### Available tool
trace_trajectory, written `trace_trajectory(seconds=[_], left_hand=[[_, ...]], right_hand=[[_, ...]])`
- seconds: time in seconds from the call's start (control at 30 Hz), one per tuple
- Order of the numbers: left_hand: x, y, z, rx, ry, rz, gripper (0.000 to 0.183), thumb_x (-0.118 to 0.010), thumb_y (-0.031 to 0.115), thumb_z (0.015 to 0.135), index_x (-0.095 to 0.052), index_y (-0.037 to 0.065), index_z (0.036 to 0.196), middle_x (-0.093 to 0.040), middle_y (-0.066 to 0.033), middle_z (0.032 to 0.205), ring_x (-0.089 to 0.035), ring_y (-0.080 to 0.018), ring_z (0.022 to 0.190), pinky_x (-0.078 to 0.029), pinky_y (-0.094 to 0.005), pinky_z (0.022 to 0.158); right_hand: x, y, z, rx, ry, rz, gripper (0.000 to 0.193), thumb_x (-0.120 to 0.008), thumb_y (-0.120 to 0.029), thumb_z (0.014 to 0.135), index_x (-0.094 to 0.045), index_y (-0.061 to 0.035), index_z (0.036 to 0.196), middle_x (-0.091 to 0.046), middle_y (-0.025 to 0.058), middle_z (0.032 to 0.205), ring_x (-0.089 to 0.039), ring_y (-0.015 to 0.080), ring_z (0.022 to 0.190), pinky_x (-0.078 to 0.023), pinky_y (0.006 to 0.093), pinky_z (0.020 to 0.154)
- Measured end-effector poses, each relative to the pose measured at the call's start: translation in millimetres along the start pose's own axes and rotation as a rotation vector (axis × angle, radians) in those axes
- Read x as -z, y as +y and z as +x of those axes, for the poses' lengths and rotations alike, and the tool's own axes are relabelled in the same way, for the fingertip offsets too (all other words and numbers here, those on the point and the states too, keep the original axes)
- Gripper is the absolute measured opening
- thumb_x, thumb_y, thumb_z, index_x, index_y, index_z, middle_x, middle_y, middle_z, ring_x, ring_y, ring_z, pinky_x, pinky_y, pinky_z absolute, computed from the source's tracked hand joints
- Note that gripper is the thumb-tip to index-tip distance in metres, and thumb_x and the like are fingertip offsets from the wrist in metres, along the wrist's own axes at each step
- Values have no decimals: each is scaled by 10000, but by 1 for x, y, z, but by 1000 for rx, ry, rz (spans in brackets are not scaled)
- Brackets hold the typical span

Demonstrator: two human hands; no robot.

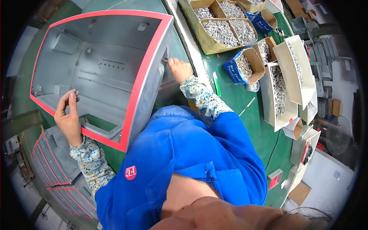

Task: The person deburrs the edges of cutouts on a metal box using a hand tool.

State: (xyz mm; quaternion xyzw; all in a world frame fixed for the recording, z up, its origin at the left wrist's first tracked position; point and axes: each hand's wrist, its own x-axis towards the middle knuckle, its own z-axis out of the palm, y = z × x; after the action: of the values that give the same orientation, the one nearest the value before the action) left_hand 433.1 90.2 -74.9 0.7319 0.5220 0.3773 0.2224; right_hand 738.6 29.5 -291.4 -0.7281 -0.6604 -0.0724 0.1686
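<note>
A grey sheet-metal cabinet (153, 82) with a pink-red band round its open front rim lies on the green table. Inside it are small brackets, a row of holes in one wall and a rectangular cutout near the front. My left hand (69, 117) is raised at the near left rim, thumb and fingers pinched over the opening on a small item I cannot make out. Against the outer right wall, my right hand (180, 70) has its fingers closed at a slot, where a thin metal end shows; what they hold is mostly hidden.
Several cartons of metal fasteners (220, 32) stand at the back right. Blue boxes (235, 71) and cream bins (280, 96) hold more. A green-handled tool (217, 84) and thin rod (247, 106) lie on the table. Similar red-rimmed cabinets (53, 157) are stacked at lower left.
</note>
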Motion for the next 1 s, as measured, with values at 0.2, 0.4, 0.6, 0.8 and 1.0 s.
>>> trace_trajectory(seconds=[0.2, 0.4, 0.6, 0.8, 1.0], left_hand=[[-8, 2, 3, 32, -31, -12, 172, -552, 111, 873, -629, -32, 929, -643, -72, 829, -593, -120, 756, -462, -243, 735], [-4, 3, 2, 5, -5, -2, 166, -560, 113, 863, -632, -28, 912, -645, -65, 799, -585, -107, 724, -459, -235, 715], [-6, 2, 2, 0, 3, -15, 156, -562, 106, 861, -632, -24, 912, -645, -65, 799, -586, -106, 726, -459, -236, 716], [-5, 2, 1, 2, 16, -16, 152, -563, 102, 861, -634, -24, 910, -644, -67, 798, -590, -109, 725, -463, -237, 715], [-4, 3, 2, 8, 19, -18, 153, -565, 103, 861, -634, -26, 906, -643, -68, 797, -592, -112, 726, -467, -241, 713]], right_hand=[[6, 19, 3, 26, 3, -10, 45, -501, -118, 773, -483, -88, 801, -562, 61, 687, -614, 200, 590, -486, 332, 478], [-2, -2, -21, 60, -38, 1, 133, -515, -132, 764, -510, -66, 880, -566, 58, 711, -622, 202, 618, -495, 322, 496], [4, -3, -23, 0, 69, 46, 314, -521, -144, 752, -504, -66, 1055, -494, 48, 776, -556, 193, 683, -463, 333, 555], [16, -1, -21, 130, 72, 85, 347, -507, -143, 760, -505, -210, 1100, -460, 29, 760, -552, 187, 672, -458, 325, 529], [9, -6, -5, 63, 72, 56, 338, -507, -169, 761, -542, -239, 1090, -456, 19, 759, -554, 169, 652, -469, 317, 511]])
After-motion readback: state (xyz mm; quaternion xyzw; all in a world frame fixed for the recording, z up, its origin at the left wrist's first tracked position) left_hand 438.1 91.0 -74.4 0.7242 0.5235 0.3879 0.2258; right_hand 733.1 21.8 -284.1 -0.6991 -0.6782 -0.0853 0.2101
